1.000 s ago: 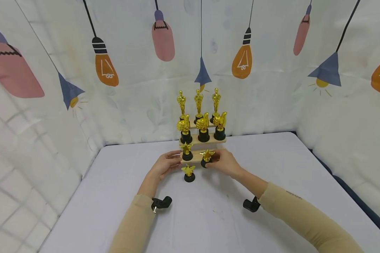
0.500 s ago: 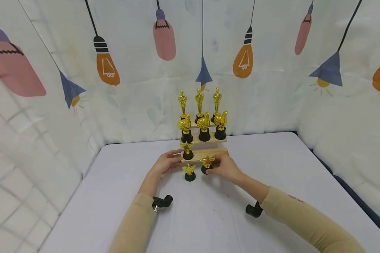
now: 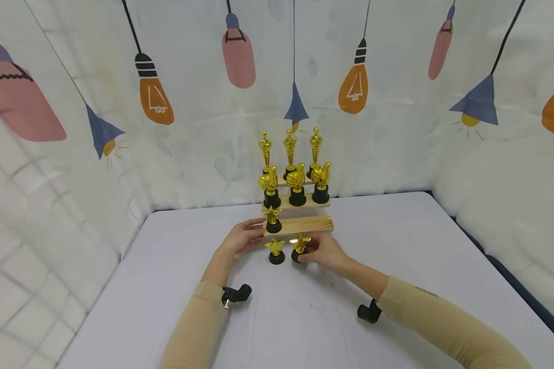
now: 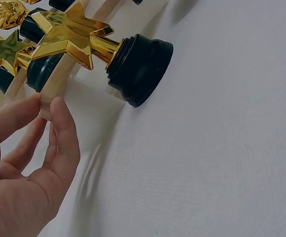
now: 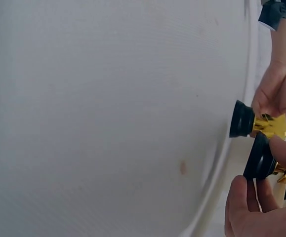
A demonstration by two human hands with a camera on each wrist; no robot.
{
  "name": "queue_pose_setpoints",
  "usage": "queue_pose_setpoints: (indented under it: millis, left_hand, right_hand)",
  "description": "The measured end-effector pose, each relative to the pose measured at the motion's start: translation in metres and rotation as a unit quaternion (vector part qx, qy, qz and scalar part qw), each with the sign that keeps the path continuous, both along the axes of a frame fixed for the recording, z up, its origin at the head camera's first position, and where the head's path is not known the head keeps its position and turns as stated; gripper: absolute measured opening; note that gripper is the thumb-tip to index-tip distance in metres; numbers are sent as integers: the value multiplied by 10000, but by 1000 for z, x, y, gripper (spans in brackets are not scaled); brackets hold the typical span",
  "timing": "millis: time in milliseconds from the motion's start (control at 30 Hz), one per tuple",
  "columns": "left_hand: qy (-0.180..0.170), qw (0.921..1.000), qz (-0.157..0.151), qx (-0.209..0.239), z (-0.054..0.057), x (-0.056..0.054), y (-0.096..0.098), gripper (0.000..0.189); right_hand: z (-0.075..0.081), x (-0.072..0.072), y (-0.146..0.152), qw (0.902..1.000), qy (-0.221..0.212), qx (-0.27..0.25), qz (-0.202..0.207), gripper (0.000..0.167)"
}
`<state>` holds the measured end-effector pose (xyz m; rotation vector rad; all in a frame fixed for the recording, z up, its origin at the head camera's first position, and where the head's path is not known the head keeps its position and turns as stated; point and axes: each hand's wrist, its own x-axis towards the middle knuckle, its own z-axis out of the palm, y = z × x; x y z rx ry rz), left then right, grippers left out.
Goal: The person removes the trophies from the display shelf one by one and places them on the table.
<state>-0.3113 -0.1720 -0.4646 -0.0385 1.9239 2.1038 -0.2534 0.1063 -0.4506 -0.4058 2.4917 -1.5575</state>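
My right hand point(image 3: 325, 252) holds a gold star trophy point(image 3: 300, 248) by its black base point(image 3: 297, 255), thumb on one side and fingers on the other, with the star above my grip. It is upright, on the near side of the lowest wooden step point(image 3: 307, 224); whether it touches the table point(image 3: 300, 328) I cannot tell. A second star trophy point(image 3: 276, 256) stands just left of it. My left hand point(image 3: 240, 241) pinches the step's left end.

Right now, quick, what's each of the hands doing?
Left hand: pinching the wooden shelf's end.
Right hand: holding a star trophy by its black base.
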Motion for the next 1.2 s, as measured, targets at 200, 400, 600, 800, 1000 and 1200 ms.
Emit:
queue_pose_setpoints:
  millis: [200,400,600,800,1000,1200]
  left_hand:
    - [45,10000,1,-50,1,0,-1,51]
    - [62,10000,0,-36,-2,-2,-1,50]
    - [75,10000,-2,-35,-1,-1,0,50]
    - [58,10000,39,23,0,1,0,49]
    - [31,10000,50,66,-1,1,0,50]
    - [37,10000,44,76,-1,0,0,50]
  right_hand:
    - [-6,-2,-2,9997,-198,-61,-89,40]
    - [-13,-3,-6,9984,-433,99,-337,41]
    - [-19,-6,-7,9977,-460,153,-472,42]
    - [-19,-8,-8,9973,-390,262,-568,40]
    - [-18,-10,-9,9974,-174,381,-584,42]
    - [-19,-13,-10,9955,30,709,-635,45]
